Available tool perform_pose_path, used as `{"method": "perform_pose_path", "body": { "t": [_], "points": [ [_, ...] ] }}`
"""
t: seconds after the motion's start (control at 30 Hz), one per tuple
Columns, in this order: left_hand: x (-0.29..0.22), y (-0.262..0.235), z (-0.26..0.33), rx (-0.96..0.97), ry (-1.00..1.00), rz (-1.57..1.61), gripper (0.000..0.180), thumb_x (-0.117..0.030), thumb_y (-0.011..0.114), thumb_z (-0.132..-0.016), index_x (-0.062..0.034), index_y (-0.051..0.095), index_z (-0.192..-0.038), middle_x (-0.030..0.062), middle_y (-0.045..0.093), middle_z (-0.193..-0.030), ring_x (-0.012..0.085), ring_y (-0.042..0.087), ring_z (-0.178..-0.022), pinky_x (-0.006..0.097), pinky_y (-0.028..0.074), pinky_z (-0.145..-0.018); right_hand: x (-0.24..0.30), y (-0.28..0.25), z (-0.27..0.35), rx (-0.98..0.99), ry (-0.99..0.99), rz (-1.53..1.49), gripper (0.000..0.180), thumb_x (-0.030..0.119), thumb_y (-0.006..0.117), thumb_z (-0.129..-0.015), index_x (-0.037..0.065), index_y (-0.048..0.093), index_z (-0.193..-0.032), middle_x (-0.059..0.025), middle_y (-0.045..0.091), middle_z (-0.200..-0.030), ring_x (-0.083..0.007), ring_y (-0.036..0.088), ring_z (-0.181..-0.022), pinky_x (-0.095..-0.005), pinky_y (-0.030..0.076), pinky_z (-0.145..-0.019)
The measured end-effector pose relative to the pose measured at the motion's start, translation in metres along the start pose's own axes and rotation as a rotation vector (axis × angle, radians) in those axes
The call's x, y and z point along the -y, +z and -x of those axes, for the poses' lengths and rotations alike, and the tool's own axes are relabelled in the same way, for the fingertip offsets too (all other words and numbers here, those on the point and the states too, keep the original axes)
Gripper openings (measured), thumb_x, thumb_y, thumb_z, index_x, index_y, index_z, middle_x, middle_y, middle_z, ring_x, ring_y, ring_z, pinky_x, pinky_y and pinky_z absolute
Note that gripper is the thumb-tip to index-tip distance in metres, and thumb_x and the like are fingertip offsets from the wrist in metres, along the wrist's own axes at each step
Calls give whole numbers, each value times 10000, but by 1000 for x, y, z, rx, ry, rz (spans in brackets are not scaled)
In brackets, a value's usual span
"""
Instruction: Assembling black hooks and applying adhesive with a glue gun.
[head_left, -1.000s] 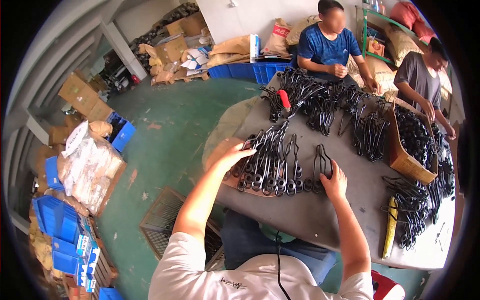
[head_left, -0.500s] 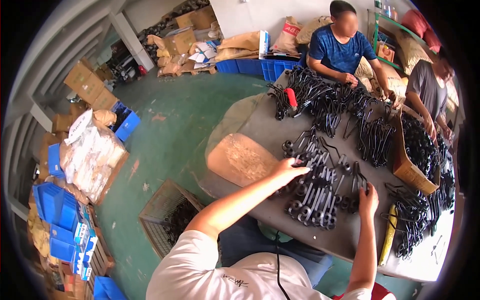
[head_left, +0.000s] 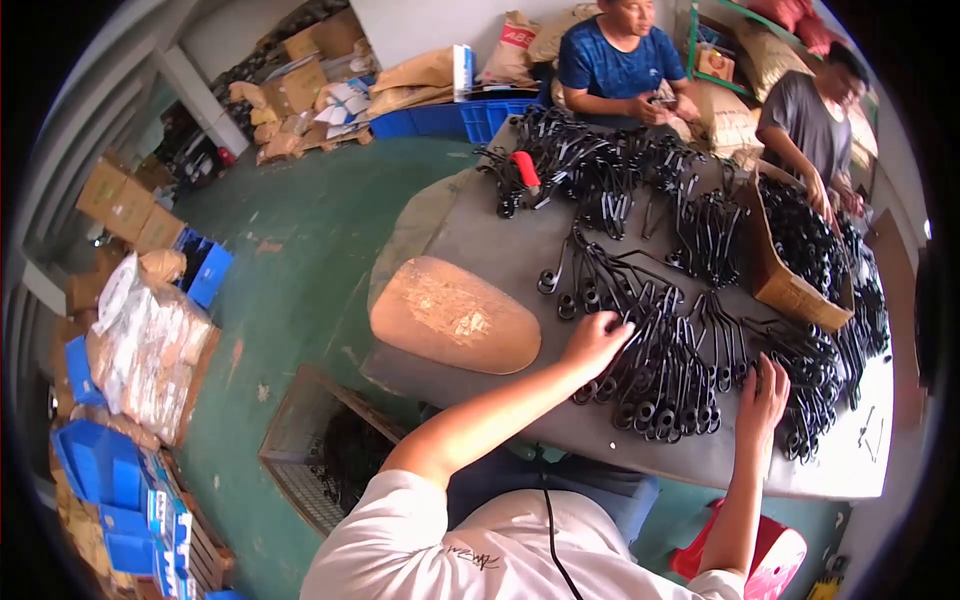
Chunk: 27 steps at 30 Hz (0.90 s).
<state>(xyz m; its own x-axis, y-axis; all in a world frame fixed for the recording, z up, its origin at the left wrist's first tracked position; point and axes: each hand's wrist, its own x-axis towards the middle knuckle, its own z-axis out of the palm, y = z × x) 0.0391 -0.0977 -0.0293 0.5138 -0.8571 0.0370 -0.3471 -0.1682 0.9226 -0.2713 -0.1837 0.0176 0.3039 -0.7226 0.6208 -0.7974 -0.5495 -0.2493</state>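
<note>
A pile of black bent metal rods with ringed ends (head_left: 665, 380) lies on the grey tabletop in front of me. At its left side my left hand (head_left: 598, 345) touches the rods, its visible fingers stretched over them; the others are partly hidden. My right hand (head_left: 764, 395) rests at the right side of the pile, fingers pointing away from me and slightly apart, with no held rod visible. A few rods (head_left: 720, 335) lie between the pile and that hand. Beyond my right hand, another heap of black rods (head_left: 815, 385) lies near the table's right end.
Across the table (head_left: 470, 225) sit more rods, a red-handled item (head_left: 525, 172) and a full cardboard box (head_left: 800, 295). Two people work on the far side. A worn tan board (head_left: 400, 320) lies left; below it stands a mesh crate (head_left: 285, 450). A red stool (head_left: 775, 560) is right.
The view has shifted. My right hand has come away from the rods it was fingering and moved right. The rods before me lie closer together. A yellow strip beside the right heap no longer shows.
</note>
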Motion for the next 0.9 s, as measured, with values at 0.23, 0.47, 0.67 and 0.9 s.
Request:
{"method": "perform_pose_path", "body": {
  "t": [0.23,0.47,0.67,0.9],
  "points": [
    [-16,-47,-9,-125,329,-93,196,-195,708,-866,-33,634,-946,115,680,-878,244,668,-765,359,533,-689,-58,-44,84,166,265,463,330,251,607,-945,70,607,-1221,-155,579,-1058,-337,561,-1023,-475,444,-868],
    [-36,-6,-3,-4,500,-420,236,-167,726,-837,-64,553,-962,88,638,-854,272,654,-789,395,538,-692,-57,-47,81,297,309,252,480,262,676,-893,38,541,-1296,-183,577,-1074,-373,573,-1012,-465,468,-867],
    [-43,-18,-1,-49,449,-320,312,-192,762,-819,-49,549,-997,109,626,-798,293,635,-719,410,518,-647,-81,-30,89,237,256,225,493,266,692,-878,-8,543,-1261,-230,559,-1128,-411,553,-1024,-456,468,-884],
    [21,-151,-4,-286,406,-828,621,-461,678,-885,-59,522,-1333,210,543,-1310,380,508,-1233,481,413,-1031,-50,-76,100,443,1179,-1200,367,305,622,-931,-12,611,-1116,-67,591,-771,-152,573,-661,-277,470,-600]
  ]
}}
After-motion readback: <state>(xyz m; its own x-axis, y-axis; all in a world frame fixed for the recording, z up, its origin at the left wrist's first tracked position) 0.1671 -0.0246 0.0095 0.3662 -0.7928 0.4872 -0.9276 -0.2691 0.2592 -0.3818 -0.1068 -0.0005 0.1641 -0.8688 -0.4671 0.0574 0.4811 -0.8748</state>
